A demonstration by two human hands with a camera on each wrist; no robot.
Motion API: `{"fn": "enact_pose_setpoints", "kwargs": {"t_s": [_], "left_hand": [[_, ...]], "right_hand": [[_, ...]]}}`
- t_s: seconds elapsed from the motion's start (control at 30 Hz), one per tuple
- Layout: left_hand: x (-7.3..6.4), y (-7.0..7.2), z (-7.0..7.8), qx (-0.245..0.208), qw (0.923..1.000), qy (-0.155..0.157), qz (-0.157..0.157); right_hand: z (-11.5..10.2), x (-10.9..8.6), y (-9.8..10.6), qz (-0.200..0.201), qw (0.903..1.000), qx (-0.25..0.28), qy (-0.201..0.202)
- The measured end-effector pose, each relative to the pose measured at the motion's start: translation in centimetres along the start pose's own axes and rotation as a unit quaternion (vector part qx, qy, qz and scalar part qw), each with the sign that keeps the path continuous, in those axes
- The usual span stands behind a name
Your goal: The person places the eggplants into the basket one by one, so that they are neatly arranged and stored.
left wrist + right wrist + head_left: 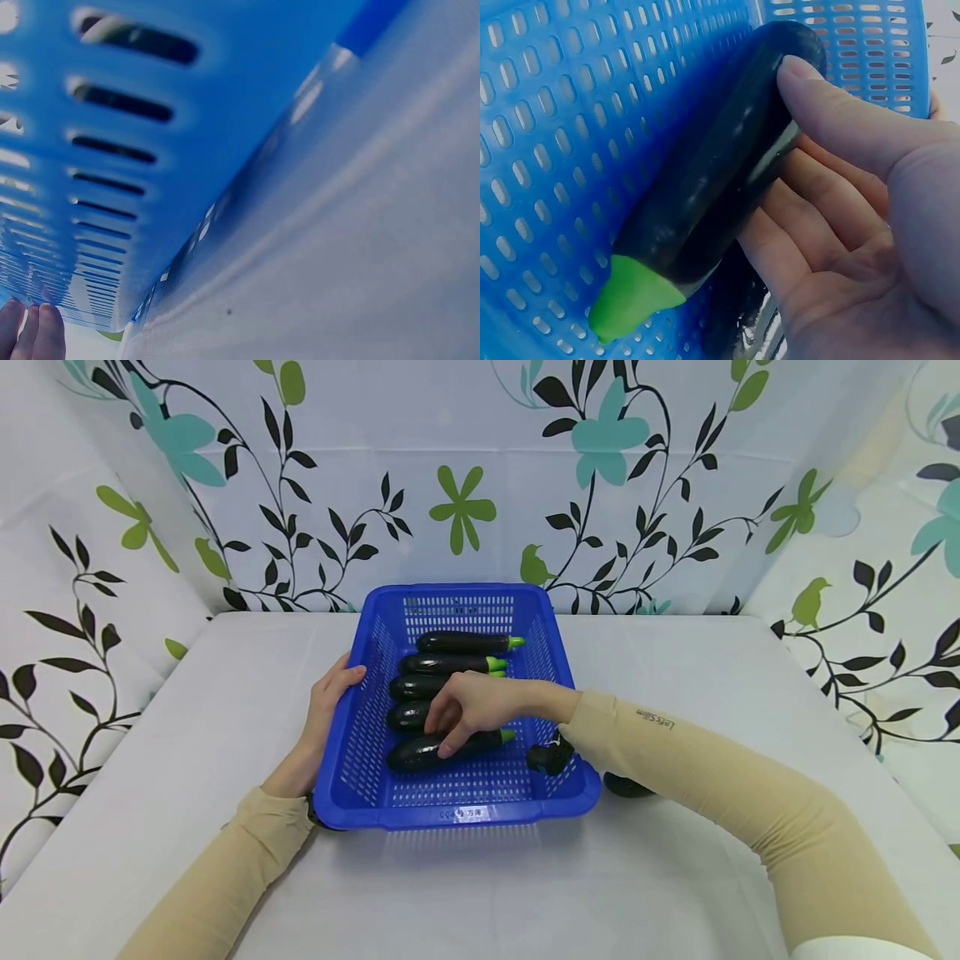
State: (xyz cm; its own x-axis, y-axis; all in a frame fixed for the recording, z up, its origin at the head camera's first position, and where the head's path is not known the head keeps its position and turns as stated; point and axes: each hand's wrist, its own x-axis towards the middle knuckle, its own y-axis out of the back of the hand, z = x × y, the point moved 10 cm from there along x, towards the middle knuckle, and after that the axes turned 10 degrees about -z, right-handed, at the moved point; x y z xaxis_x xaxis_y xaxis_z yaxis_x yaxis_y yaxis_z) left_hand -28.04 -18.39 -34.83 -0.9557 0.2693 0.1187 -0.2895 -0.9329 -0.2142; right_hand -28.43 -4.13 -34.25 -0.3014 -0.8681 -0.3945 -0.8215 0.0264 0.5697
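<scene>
A blue plastic basket (457, 817) with slotted walls stands on the table. Several dark eggplants with green stem ends lie across it in a stack of rows, among them a far eggplant (461, 642). My right hand (480, 702) reaches in from the right and holds the nearest eggplant (712, 150), thumb on one side and fingers on the other. A second eggplant (735, 307) shows partly beneath that hand in the right wrist view. My left hand (330, 693) grips the basket's left rim, thumb over the edge; its fingertips (49, 330) lie along the outer wall.
A white cloth covers the table (480, 893). Partly hidden under the right sleeve, a dark object (628, 787) lies just right of the basket. A patterned curtain (465, 443) hangs behind and along both sides.
</scene>
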Motion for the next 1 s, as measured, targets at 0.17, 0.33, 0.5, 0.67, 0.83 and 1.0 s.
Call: {"fn": "enact_pose_setpoints", "kwargs": {"t_s": [0.17,0.33,0.5,0.67,0.83,1.0], "left_hand": [[0.0,0.0,-0.1,0.0,1.0,0.006,-0.003],[0.0,0.1,-0.1,0.005,1.0,0.006,-0.001],[0.1,0.1,-0.1,0.003,1.0,0.002,-0.002],[0.1,0.1,0.0,0.001,1.0,0.001,-0.003],[0.0,0.0,0.0,0.003,1.0,0.005,-0.002],[0.2,0.0,0.0,0.005,1.0,0.002,-0.004]], "right_hand": [[0.1,0.0,0.1,0.009,0.9999,-0.009,0.002],[-0.1,-0.2,0.5,0.023,0.9992,-0.031,0.005],[-0.3,-0.4,0.8,0.029,0.9993,-0.021,0.011],[-0.5,-0.5,1.1,0.037,0.999,-0.006,0.025],[-0.7,-0.6,1.5,0.053,0.9978,-0.003,0.04],[-0.7,-0.7,1.7,0.064,0.9968,0.002,0.048]]}}
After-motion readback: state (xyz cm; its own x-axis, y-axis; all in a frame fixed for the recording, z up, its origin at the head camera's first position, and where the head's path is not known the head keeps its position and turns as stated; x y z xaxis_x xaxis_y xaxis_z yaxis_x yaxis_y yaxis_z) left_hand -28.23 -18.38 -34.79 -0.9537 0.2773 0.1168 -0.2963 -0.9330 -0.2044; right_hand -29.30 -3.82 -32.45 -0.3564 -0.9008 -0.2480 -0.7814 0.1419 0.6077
